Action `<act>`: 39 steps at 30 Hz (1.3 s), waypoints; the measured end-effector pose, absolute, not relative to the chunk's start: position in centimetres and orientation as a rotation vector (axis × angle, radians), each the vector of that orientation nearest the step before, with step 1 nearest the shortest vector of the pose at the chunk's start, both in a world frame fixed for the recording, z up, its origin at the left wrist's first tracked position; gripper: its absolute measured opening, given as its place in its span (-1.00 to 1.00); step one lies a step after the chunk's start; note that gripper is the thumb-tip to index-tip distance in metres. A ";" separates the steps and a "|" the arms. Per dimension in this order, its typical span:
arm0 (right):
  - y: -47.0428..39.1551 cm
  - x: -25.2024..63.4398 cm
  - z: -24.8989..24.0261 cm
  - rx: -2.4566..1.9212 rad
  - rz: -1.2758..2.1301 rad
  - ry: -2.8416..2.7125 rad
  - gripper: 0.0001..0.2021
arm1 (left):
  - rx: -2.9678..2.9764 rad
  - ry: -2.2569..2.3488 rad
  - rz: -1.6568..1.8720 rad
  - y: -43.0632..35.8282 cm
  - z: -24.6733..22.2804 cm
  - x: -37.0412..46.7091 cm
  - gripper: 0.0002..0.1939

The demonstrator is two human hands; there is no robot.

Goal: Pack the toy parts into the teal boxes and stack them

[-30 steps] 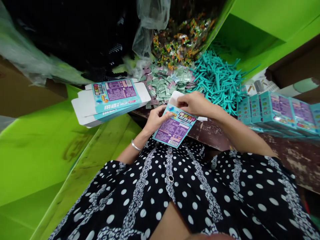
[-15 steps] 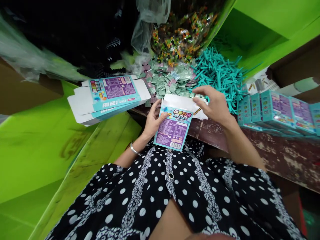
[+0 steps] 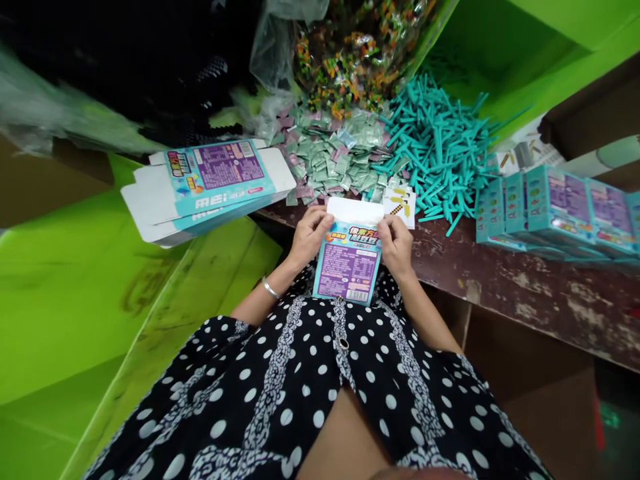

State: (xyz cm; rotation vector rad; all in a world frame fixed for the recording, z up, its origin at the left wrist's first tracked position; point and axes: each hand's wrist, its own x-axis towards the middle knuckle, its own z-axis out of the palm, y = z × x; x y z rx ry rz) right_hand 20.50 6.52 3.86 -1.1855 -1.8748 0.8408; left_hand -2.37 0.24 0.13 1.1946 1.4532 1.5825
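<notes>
A teal and purple printed carton (image 3: pixel 348 267) is in front of my body, its white top flap (image 3: pixel 355 211) raised. At its upper left edge, my left hand (image 3: pixel 309 235) is closed on the cardboard, thumb on the printed face. My right hand (image 3: pixel 397 245) pinches the upper right edge. Just behind that hand lies a white card (image 3: pixel 400 205) with a pixel-style pickaxe picture. A stack of flattened cartons (image 3: pixel 215 183) rests to the left of my hands. The inside of the carton I hold is hidden.
Small green and pink sachets (image 3: pixel 340 157) are heaped behind the carton. Teal plastic sticks (image 3: pixel 443 150) are piled to their right. A clear bag of colourful small pieces (image 3: pixel 360 60) stands at the back. Filled-out cartons (image 3: pixel 560 203) line the right of the worn brown table (image 3: pixel 525 287).
My right hand has come down and left from above the card, and now grips the carton's right edge. My left hand keeps its hold near the upper left. The pickaxe card is more exposed.
</notes>
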 end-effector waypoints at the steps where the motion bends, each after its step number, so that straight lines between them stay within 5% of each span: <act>1: 6.9 20.3 3.8 -1.174 0.861 -1.816 -0.58 | 1.194 1.440 1.595 0.6 0.2 -2.4 -0.44; 11: 8.1 19.9 4.7 -1.022 1.355 -1.641 -0.39 | 1.248 1.270 1.414 1.4 3.4 -3.3 -0.35; 17: 10.1 21.8 8.5 -0.957 1.774 -1.961 -0.46 | 1.433 1.156 1.162 2.4 5.9 -4.6 -0.62; 25: 10.4 21.9 9.6 -0.974 1.669 -2.102 -0.48 | 1.498 1.312 1.204 2.4 6.4 -4.1 -0.80; 30: 8.9 21.9 8.8 -0.967 1.547 -2.186 -0.35 | 1.471 1.296 1.205 2.1 5.9 -4.6 -0.76; 39: 10.8 22.7 9.6 -0.808 1.557 -2.329 -0.43 | 1.478 1.237 1.180 2.3 6.3 -4.6 -0.69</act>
